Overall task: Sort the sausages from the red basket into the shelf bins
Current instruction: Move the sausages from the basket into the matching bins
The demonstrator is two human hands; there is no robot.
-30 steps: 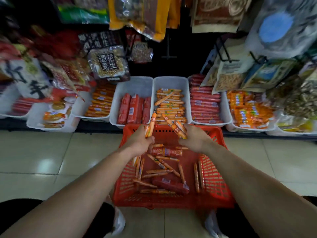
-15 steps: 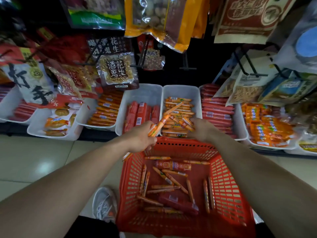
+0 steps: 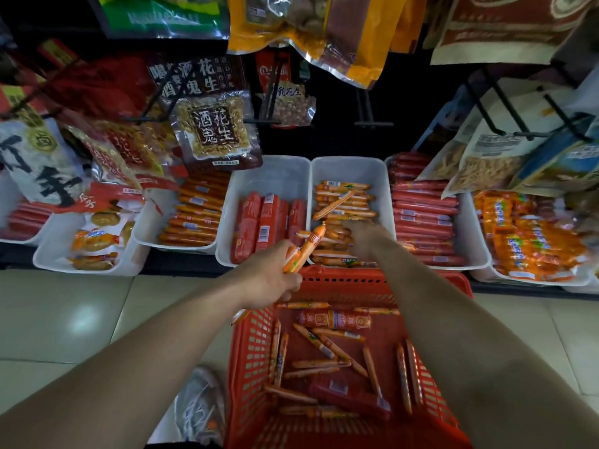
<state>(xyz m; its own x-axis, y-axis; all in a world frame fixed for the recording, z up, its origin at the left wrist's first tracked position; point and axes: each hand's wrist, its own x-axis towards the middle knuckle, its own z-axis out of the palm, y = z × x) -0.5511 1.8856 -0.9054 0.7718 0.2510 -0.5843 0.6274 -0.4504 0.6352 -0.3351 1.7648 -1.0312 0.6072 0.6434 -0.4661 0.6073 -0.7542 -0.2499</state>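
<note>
Though slim, orange sausage [image 3: 306, 251] (glossy wrapper)

Red basket [image 3: 356, 280] on tiled floor [image 3: 81, 306] (glossy)

Left hand [image 3: 269, 280] and right hand [image 3: 364, 236] bare. Left forearm [image 3: 146, 351], right forearm [image 3: 470, 335] unsleeved. One grey-white laced trainer [image 3: 199, 405], orange trim.

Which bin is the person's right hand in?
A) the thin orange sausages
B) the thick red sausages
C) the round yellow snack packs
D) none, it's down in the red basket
A: the right hand lies on the thin orange sausages inside the middle white bin, while the left hand grips a handful of sausages.
</note>
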